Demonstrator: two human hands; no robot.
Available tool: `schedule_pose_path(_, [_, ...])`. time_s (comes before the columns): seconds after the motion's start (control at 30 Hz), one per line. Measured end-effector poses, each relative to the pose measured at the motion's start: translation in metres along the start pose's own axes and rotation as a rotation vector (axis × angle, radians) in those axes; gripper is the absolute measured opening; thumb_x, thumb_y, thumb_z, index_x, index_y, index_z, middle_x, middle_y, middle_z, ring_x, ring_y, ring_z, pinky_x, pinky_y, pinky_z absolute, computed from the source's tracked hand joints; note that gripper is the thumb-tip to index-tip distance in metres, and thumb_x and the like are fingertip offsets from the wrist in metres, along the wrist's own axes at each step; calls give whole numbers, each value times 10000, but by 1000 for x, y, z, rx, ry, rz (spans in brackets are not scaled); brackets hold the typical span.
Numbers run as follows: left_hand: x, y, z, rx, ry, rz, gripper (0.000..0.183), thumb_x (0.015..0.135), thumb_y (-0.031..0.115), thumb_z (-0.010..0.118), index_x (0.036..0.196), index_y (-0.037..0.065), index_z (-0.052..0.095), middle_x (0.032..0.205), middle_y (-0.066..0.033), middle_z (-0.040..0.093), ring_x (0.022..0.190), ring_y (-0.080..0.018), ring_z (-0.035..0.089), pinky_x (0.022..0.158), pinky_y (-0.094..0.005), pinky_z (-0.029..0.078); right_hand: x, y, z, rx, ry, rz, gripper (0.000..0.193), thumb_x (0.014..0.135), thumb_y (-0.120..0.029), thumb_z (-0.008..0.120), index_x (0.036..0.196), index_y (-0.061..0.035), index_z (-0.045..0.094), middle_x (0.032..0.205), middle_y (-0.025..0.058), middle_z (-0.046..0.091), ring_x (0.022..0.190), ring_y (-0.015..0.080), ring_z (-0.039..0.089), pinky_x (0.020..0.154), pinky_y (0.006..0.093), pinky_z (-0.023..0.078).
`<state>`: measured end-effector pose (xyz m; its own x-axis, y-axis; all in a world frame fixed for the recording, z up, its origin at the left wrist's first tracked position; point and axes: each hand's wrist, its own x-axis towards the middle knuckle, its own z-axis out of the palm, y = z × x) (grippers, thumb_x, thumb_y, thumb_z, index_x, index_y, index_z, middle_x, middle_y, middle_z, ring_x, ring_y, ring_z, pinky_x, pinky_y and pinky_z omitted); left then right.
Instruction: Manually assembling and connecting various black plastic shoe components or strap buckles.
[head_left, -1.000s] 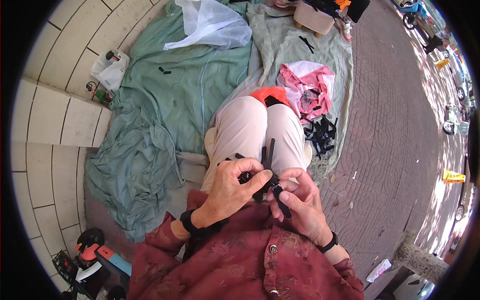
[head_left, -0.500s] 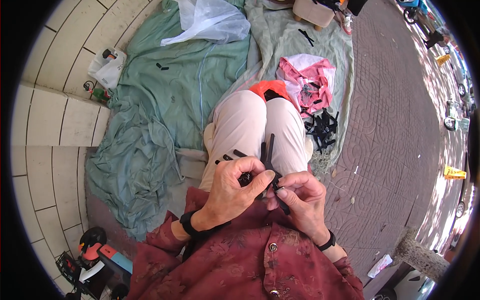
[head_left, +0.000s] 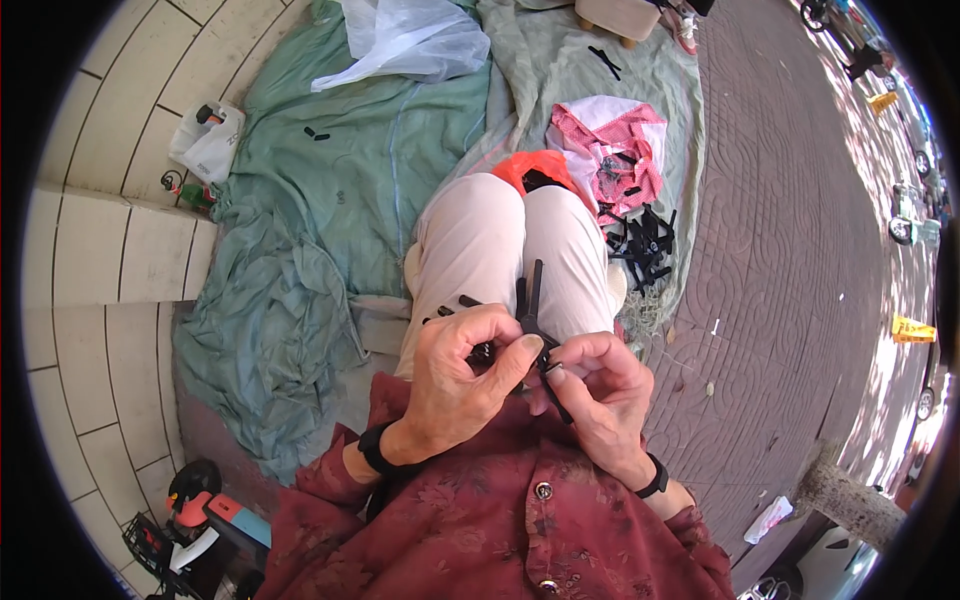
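Observation:
Above my lap, my left hand (head_left: pixel 462 362) pinches a black plastic piece with long narrow arms (head_left: pixel 536 290) between thumb and fingers. My right hand (head_left: pixel 610 392) grips the lower end of the same piece, thumb against fingertips. One arm of it points away from me over my knees, and another sticks out below toward my shirt. The joint between the two thumbs is partly hidden. More short black pieces (head_left: pixel 469 300) show behind my left hand, over my left thigh; whether that hand holds them I cannot tell.
A pile of black pieces (head_left: pixel 642 246) lies right of my knees, beside a pink checked bag (head_left: pixel 622 155) and an orange-red bag (head_left: pixel 540 168). Green sheeting (head_left: pixel 360 170) covers the ground, with a clear plastic bag (head_left: pixel 415 45) on it. A tiled wall (head_left: pixel 90 240) stands left.
The whole view has shifted slightly. Both hands keep hold of the same black piece, with only a very small change in the right fingers.

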<state>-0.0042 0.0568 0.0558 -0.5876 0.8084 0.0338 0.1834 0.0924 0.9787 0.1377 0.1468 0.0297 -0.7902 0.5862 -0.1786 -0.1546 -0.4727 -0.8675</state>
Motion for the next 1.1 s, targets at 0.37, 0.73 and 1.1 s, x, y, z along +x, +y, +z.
schedule_pose_path(0.37, [4,1,0,135,7,92,181,824,26,681,698,0,554,612,-54,528,510,-134,490,496,-283,371,6,-9,5,-23,80,94,138,846,109,568,971,51,579,815,85,657,650,114,634,590,222,513])
schedule_pose_path(0.73, [4,-3,1,267,-65,320,102,811,7,684,775,8,589,612,-64,508,467,-187,476,439,-318,366,10,-13,6,-12,139,211,89,842,75,586,924,40,590,750,57,658,575,72,607,519,197,489])
schedule_pose_path(1.1, [0,-11,-4,264,-116,315,117,771,25,721,767,5,605,603,-65,512,486,-191,493,454,-299,366,4,-8,-6,-41,44,135,77,869,70,618,939,38,610,713,42,650,567,66,608,487,193,471])
